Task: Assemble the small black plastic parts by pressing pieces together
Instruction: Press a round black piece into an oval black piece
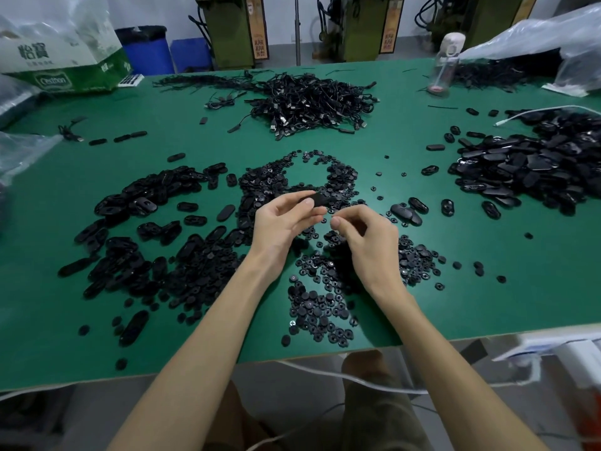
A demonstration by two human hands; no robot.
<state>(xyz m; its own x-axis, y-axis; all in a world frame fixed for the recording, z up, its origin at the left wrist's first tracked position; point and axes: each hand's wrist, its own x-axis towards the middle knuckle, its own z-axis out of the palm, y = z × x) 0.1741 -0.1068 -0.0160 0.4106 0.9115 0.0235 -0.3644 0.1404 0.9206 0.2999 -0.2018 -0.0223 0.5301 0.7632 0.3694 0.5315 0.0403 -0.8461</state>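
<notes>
The table (422,304) top is smooth, matt green; the oval shells (520,170) are glossy black plastic; the round discs (318,307) look matter; the oval piece (313,200) is dull black plastic; the bag (536,37) is clear crinkled film; the box (81,76) is printed cardboard.

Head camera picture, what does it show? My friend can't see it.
A person's left grip holds a black oval piece above a green table; the right grip, curled, is beside it. Piles of small black parts and cables lie on the table.

left hand (286,219): grips oval piece (317,200) | right hand (364,236): fingers curled
</notes>
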